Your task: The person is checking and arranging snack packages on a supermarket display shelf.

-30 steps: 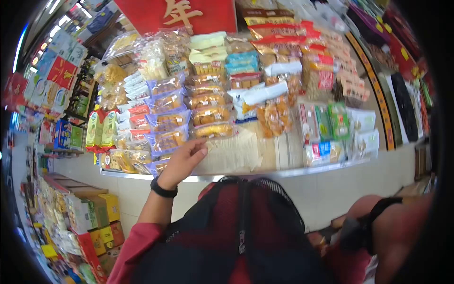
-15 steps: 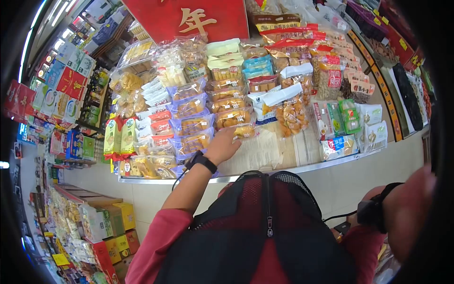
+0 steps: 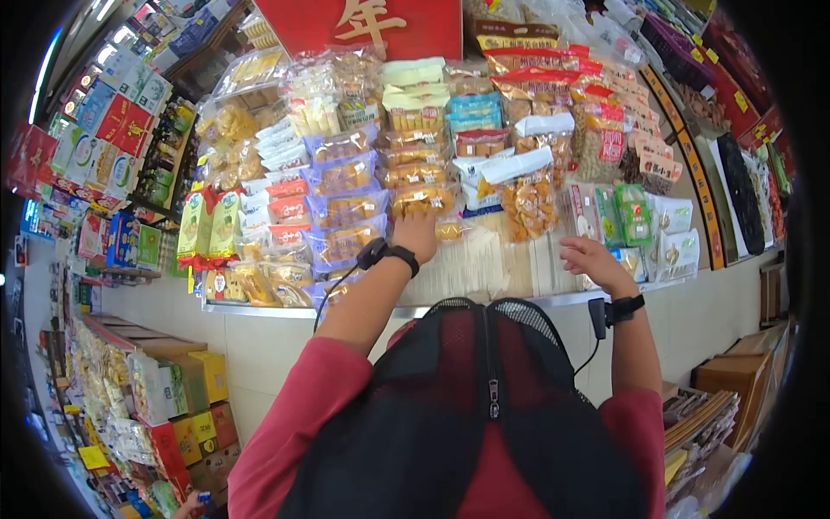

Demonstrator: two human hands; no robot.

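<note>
My left hand (image 3: 416, 237) reaches over the front of a column of clear pastry packs. Its fingers are bent against a pack of brown pastries (image 3: 425, 200), and their tips blend into the wrapper. Part of a lower pastry pack (image 3: 450, 231) shows just right of that hand. My right hand (image 3: 598, 264) hovers near the table's front edge, empty, with its fingers apart. Closest to it are a paper liner (image 3: 493, 268) and a white-and-blue packet (image 3: 628, 259), partly hidden behind the hand. A bag of orange-brown snacks (image 3: 530, 208) lies between the two hands, farther back.
Purple-edged pastry packs (image 3: 346, 246) stand in a column left of my left hand. Green boxes (image 3: 634, 214) and white bags (image 3: 677, 254) lie at the right. A metal edge (image 3: 285, 309) borders the table. A red sign (image 3: 367, 26) rises behind, and cartons (image 3: 735, 374) stand lower right.
My left hand has moved farther back onto the pastry packs. My right hand has come from the lower right to the table's front edge. The whole view has shifted slightly.
</note>
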